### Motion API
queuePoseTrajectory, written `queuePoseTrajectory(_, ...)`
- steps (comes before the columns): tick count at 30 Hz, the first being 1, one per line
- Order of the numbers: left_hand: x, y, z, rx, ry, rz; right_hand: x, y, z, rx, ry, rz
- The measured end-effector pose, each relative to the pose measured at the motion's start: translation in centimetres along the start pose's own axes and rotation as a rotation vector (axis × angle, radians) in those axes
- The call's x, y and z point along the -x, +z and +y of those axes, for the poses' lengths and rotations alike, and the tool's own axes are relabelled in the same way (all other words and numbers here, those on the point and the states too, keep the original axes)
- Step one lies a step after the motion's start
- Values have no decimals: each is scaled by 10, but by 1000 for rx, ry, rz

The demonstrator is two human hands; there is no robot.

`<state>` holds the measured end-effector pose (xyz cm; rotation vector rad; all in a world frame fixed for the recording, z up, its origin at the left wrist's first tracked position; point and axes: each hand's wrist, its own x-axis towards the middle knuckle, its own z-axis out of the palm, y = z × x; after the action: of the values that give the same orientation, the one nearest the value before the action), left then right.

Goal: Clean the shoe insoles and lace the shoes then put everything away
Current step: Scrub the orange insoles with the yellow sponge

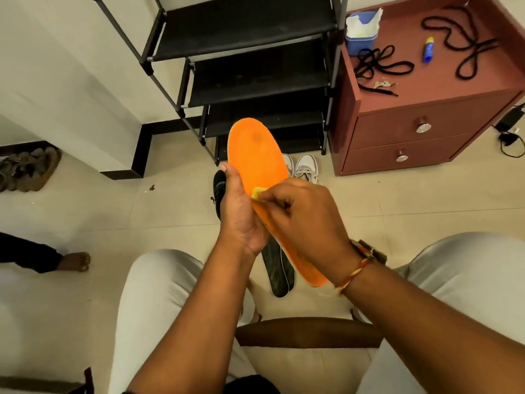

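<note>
My left hand [240, 214] grips an orange insole [257, 157] by its left edge and holds it up over the floor. My right hand [301, 220] pinches a small yellow cloth [257, 192] and presses it on the insole's middle. A dark insole [279, 275] lies on the floor below. A black shoe [219, 189] shows behind my left hand, and a pair of white sneakers [305, 166] stands past the insole. Black laces [377, 65] lie loose on the red cabinet [397, 137].
A black shoe rack [250, 66] stands ahead against the wall. On the cabinet top are a blue tub with wipes [360, 31] and a small blue-yellow tube [428, 48]. Sandals [28, 169] lie at left. Another person's foot [75, 261] is on the floor.
</note>
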<state>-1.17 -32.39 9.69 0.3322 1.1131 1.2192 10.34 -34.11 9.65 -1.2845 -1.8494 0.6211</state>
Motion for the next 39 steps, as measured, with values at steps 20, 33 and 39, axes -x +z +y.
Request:
queuePoseTrajectory(20, -8, -8, 4, 52, 39, 29, -13, -8, 34, -491, 505, 23)
queuePoseTrajectory(33, -2, 0, -8, 62, -42, -94, 3, 7, -1, -18, 0, 17)
queuePoseTrajectory(39, 9, 7, -22, 41, -148, -178, -10, -9, 13, 67, 4, 107)
